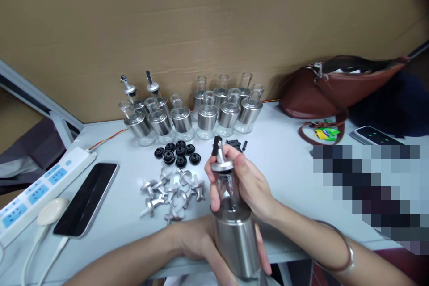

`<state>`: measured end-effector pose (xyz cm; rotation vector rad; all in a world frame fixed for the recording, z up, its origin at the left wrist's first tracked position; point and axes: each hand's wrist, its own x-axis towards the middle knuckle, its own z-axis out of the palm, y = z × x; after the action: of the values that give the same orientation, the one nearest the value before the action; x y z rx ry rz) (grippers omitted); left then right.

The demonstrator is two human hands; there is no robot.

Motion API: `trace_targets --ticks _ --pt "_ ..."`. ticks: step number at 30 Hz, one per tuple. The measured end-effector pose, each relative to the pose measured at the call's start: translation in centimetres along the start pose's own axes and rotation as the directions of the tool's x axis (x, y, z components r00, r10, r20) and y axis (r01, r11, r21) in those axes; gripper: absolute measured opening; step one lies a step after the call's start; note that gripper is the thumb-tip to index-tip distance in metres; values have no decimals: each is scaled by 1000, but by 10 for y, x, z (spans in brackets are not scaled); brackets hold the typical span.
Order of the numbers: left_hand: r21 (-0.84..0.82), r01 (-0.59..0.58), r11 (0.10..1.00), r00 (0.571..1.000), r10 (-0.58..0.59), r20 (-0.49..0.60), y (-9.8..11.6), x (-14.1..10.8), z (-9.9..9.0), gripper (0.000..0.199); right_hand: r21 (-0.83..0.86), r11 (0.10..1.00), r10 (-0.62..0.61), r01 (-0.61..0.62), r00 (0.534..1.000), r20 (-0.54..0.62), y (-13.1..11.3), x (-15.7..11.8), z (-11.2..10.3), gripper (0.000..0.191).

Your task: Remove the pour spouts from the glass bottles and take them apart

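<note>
A glass oil bottle with a brushed steel sleeve (237, 243) is held tilted at the table's front edge. My left hand (209, 241) is closed around its lower body. Around the neck and the pourer spout (222, 163) my right hand (251, 178) is wrapped, its thumb by the metal collar. The spout sits in the bottle's mouth, with a black flap at its tip. Left of the hands lie several loose metal spouts (172, 192) and several black rubber stoppers (181, 151). Small black flaps (234, 144) lie partly behind my right hand.
Several steel-sleeved bottles (207, 118) stand along the cardboard wall (187, 22); two at the left carry spouts. A phone (87, 199) and power strip (43, 187) are at left. A brown handbag (328, 89), green-yellow packet (326, 134) and dark device (377, 135) are at right.
</note>
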<state>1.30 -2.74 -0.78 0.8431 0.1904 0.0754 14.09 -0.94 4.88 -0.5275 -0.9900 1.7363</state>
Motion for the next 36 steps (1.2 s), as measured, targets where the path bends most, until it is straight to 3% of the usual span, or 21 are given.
trace_targets --ticks 4,7,9,11,13,14,17,20,25,29,32,36 --pt "-56 -29 998 997 25 -68 -5 4 1 74 43 986 164 -162 985 -52 -1 9 -2 47" --pt "39 -50 998 994 53 -94 -6 5 1 72 113 964 249 -239 965 -85 -4 16 -3 41" --pt "48 -81 996 986 87 -139 -6 4 3 69 97 986 153 -139 976 -155 -9 19 -5 34" --pt "-17 -120 993 973 114 -202 -4 4 4 67 -10 999 -48 46 973 -225 -16 20 -9 26" --pt "-63 -141 988 963 122 -241 -4 4 5 66 -187 973 -173 136 964 -201 -23 15 -14 24" --pt "-64 -147 987 960 127 -249 -4 4 5 65 -290 949 -173 122 972 -158 -26 12 -16 27" --pt "1 -146 989 960 142 -243 -6 4 5 64 -576 817 -33 -10 997 -64 -32 -1 -18 45" --pt "50 -141 989 954 149 -260 -6 3 5 63 -713 698 25 -61 998 -61 -37 -9 -13 39" --pt "112 -163 980 908 194 -371 2 -3 11 59 -828 561 -37 -4 999 -30 -53 -3 3 29" --pt "49 -141 989 929 149 -338 6 -4 16 83 -909 392 -101 140 989 109 -73 5 12 20" --pt "-15 -103 995 940 92 -329 2 1 15 90 -926 258 -283 277 938 202 -91 9 19 20" --pt "-97 -108 989 935 68 -349 -8 9 9 99 -940 32 -542 340 796 270 -106 28 29 20"
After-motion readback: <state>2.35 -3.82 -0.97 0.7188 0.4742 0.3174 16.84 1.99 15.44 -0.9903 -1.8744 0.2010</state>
